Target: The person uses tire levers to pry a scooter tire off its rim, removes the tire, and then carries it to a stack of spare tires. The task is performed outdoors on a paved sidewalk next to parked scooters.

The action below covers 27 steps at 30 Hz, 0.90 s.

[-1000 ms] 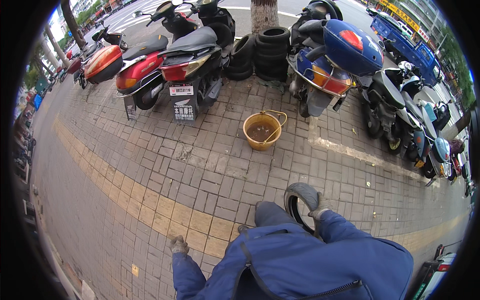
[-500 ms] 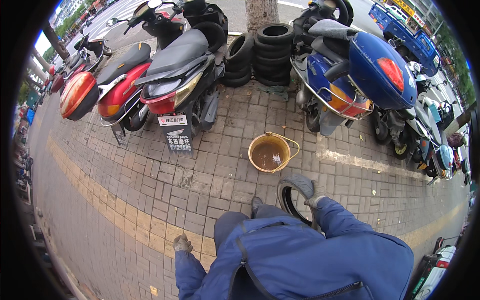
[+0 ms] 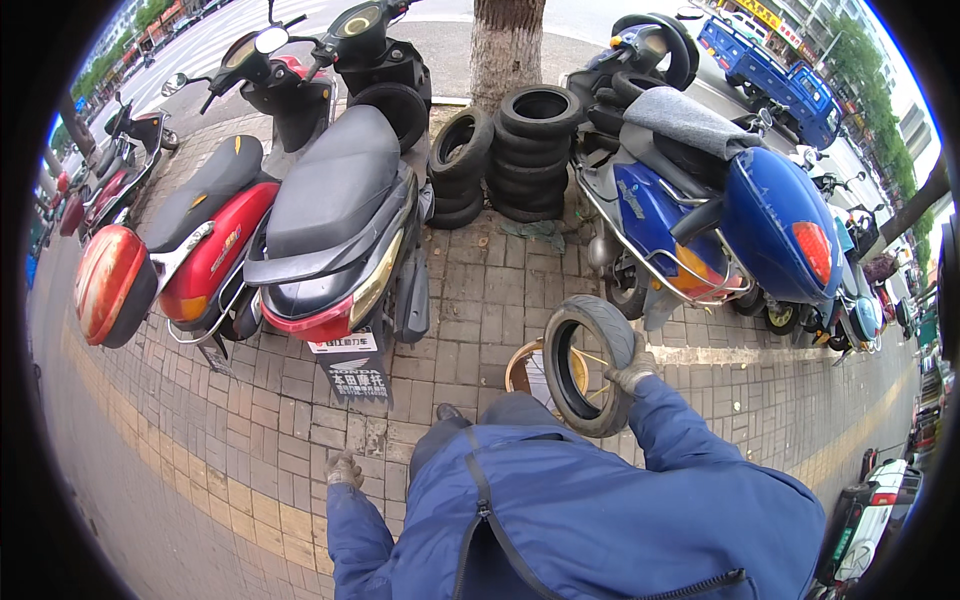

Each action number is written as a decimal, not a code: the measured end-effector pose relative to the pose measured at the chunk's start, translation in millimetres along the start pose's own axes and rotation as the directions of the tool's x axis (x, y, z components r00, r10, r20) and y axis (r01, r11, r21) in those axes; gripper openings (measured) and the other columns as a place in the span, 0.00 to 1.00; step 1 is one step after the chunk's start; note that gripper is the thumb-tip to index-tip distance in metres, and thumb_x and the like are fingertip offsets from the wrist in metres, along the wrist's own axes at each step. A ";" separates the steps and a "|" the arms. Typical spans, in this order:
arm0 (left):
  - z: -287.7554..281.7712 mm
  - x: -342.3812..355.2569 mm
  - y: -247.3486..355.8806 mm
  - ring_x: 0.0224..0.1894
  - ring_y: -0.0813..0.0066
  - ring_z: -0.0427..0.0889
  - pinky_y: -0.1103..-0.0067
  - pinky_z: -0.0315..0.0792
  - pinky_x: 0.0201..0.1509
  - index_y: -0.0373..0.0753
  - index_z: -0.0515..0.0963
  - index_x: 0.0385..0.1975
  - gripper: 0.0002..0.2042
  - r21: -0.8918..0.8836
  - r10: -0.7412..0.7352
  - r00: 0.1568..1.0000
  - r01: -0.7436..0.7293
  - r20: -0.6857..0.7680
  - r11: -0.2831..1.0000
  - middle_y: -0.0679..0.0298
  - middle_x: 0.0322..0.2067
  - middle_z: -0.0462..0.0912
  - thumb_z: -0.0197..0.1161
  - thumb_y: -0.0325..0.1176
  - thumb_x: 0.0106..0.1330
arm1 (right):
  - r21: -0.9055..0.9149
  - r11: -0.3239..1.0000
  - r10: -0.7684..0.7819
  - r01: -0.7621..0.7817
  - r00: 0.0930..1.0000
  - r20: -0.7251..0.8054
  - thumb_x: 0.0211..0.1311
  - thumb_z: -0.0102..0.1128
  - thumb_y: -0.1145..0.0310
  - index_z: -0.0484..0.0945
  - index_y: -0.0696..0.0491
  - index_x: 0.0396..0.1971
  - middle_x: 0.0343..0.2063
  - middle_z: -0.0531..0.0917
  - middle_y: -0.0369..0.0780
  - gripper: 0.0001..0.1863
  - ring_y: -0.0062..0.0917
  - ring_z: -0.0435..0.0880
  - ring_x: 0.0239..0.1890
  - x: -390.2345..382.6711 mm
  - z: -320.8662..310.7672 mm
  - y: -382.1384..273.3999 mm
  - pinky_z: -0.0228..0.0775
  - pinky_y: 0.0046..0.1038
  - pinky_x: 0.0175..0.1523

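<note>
At my right side, my right hand [image 3: 631, 369] in a dirty work glove is closed on the rim of a black scooter tyre [image 3: 604, 338]. The tyre is held upright, turned partly toward me. Behind it, a yellowish bucket [image 3: 517, 372] of murky water is partly hidden, and some of it shows through the tyre's opening. Out to the left hangs my gloved left hand [image 3: 343, 469], holding nothing, its fingers loosely bent and apart.
Two stacks of black tyres [image 3: 533, 150] [image 3: 456, 187] stand before a tree trunk [image 3: 506, 55]. Grey and red scooters [image 3: 335, 200] [image 3: 215, 255] are parked at left, a blue scooter [image 3: 780, 220] at right. Brick paving [image 3: 470, 320] lies between them. A blue truck [image 3: 770, 75] is on the road.
My right hand has raised the tyre, which now covers part of the bucket. My view has tilted up, and the scooters and stacks appear nearer. The left hand stays without any object.
</note>
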<state>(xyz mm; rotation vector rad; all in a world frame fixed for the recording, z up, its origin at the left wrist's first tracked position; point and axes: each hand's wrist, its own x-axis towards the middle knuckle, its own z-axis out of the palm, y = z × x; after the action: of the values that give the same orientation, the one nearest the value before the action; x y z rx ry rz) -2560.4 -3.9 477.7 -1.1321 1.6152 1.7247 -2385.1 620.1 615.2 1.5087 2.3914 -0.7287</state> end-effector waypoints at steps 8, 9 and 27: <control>28.3 46.4 113.9 0.10 0.83 0.59 0.81 0.50 0.10 0.48 0.69 0.41 0.09 0.040 0.063 0.971 -0.055 -0.231 0.998 0.73 0.15 0.65 0.60 0.32 0.65 | -0.023 0.996 0.091 -0.089 0.991 0.098 0.35 0.78 0.64 0.54 0.51 0.68 0.55 0.76 0.52 0.56 0.40 0.78 0.55 51.9 15.6 -60.9 0.73 0.33 0.56; 29.4 49.8 116.2 0.10 0.83 0.58 0.81 0.49 0.10 0.48 0.69 0.40 0.08 0.008 0.016 0.969 -0.014 -0.247 1.000 0.73 0.14 0.64 0.60 0.33 0.65 | -0.043 0.993 0.112 -0.107 0.983 0.144 0.35 0.79 0.64 0.56 0.51 0.68 0.55 0.76 0.52 0.56 0.40 0.78 0.55 64.6 13.7 -72.9 0.73 0.33 0.57; 228.4 7.2 173.1 0.28 0.67 0.73 0.67 0.65 0.26 0.48 0.70 0.51 0.18 -0.104 -0.319 0.587 0.370 -0.745 0.923 0.62 0.36 0.76 0.54 0.49 0.68 | 0.795 0.559 0.011 0.235 0.957 -0.291 0.35 0.80 0.73 0.62 0.53 0.62 0.49 0.79 0.48 0.49 0.39 0.79 0.50 623.6 -174.1 -348.4 0.72 0.35 0.56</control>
<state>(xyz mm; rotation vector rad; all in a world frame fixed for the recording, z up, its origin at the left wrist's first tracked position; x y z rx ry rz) -2758.1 189.9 552.3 -2.1637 1.6807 0.9526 -2961.9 1075.5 593.6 1.8342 2.4540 -2.0391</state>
